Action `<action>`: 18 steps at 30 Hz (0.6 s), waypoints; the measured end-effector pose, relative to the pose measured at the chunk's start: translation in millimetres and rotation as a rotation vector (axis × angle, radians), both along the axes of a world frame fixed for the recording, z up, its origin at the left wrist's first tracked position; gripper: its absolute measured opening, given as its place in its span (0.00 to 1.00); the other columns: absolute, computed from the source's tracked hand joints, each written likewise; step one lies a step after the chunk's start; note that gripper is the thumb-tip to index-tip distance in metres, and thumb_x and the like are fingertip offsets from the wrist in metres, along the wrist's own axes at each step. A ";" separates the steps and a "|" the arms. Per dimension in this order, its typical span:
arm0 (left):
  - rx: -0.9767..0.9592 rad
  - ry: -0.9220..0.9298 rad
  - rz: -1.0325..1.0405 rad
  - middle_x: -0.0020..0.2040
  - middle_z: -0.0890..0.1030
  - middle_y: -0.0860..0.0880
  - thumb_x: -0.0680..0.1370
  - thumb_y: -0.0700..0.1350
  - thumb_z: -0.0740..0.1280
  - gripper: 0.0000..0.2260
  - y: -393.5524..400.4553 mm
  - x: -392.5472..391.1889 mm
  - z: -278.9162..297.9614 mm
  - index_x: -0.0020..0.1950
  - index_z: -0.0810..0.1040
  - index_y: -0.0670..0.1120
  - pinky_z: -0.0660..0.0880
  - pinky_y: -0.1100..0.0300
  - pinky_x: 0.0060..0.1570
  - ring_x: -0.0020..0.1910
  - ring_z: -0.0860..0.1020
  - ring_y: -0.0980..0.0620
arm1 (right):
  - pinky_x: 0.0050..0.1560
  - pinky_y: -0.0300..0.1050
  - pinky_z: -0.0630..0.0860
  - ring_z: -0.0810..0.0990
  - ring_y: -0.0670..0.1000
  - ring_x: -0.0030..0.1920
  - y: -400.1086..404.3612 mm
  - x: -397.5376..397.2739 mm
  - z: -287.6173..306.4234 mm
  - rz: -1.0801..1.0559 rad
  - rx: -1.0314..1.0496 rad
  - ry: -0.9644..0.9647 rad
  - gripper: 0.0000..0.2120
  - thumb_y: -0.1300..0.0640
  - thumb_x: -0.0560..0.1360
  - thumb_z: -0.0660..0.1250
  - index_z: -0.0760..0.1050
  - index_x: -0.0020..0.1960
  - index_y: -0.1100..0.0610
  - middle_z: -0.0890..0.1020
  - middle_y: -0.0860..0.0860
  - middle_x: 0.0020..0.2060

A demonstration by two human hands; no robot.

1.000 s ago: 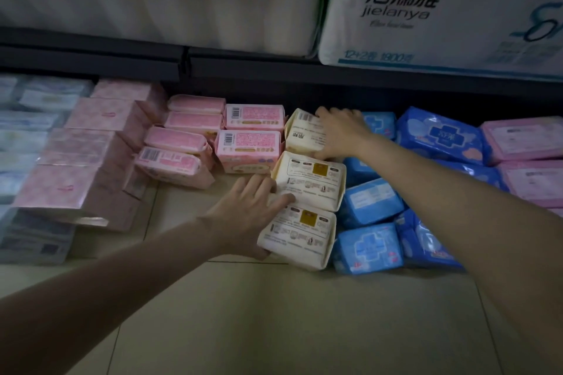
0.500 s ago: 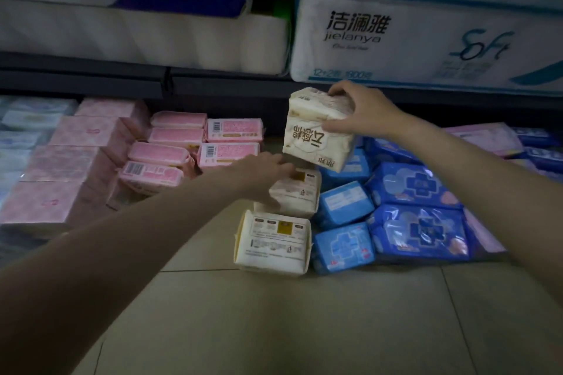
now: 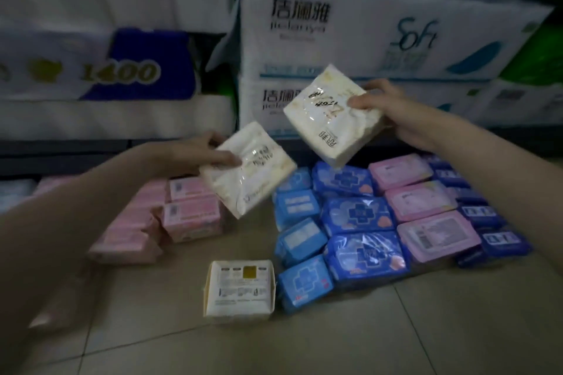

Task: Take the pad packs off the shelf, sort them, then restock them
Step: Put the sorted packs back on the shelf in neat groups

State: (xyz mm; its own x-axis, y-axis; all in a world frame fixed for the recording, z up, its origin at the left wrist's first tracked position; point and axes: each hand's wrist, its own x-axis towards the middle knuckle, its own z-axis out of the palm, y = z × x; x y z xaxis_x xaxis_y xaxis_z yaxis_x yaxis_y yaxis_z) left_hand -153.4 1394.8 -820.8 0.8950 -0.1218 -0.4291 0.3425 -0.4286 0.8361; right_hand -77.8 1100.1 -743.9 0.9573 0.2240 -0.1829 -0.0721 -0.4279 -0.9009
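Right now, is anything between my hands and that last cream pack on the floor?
Nothing lies on or over the cream pack on the floor. But the left hand and the right hand each already grip a cream pack, so neither is free.

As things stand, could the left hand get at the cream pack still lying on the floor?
Probably not yet: the left hand already grips a cream pack in the air. The floor pack lies uncovered below it, nothing on top, so the way is free once that hand empties.
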 end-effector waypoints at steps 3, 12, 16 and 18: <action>-0.293 -0.062 0.120 0.57 0.80 0.45 0.45 0.58 0.81 0.50 25.5 -2.7 47.7 0.64 0.69 0.46 0.78 0.57 0.47 0.50 0.81 0.50 | 0.36 0.40 0.77 0.80 0.50 0.44 5.5 -8.1 38.1 0.152 0.186 0.097 0.32 0.63 0.70 0.69 0.63 0.68 0.45 0.81 0.52 0.52; -0.448 -0.535 0.181 0.50 0.83 0.48 0.53 0.52 0.79 0.42 70.8 -8.3 269.4 0.65 0.70 0.47 0.79 0.60 0.36 0.42 0.83 0.53 | 0.48 0.53 0.80 0.81 0.55 0.56 69.6 -12.0 247.5 0.324 0.373 -0.263 0.51 0.46 0.51 0.82 0.65 0.70 0.49 0.80 0.52 0.59; -0.410 -0.793 0.220 0.59 0.79 0.47 0.58 0.53 0.74 0.41 75.1 7.6 360.3 0.69 0.66 0.47 0.79 0.57 0.41 0.51 0.82 0.50 | 0.36 0.43 0.80 0.84 0.48 0.46 75.5 -9.8 305.6 0.240 0.532 -0.504 0.23 0.52 0.68 0.69 0.73 0.62 0.53 0.84 0.47 0.48; -0.309 -0.895 0.249 0.59 0.78 0.46 0.62 0.53 0.75 0.37 70.0 17.3 392.9 0.68 0.65 0.48 0.79 0.54 0.42 0.52 0.81 0.49 | 0.34 0.41 0.79 0.84 0.47 0.42 73.9 2.8 322.5 0.138 0.613 -0.585 0.18 0.54 0.71 0.67 0.73 0.59 0.54 0.84 0.48 0.45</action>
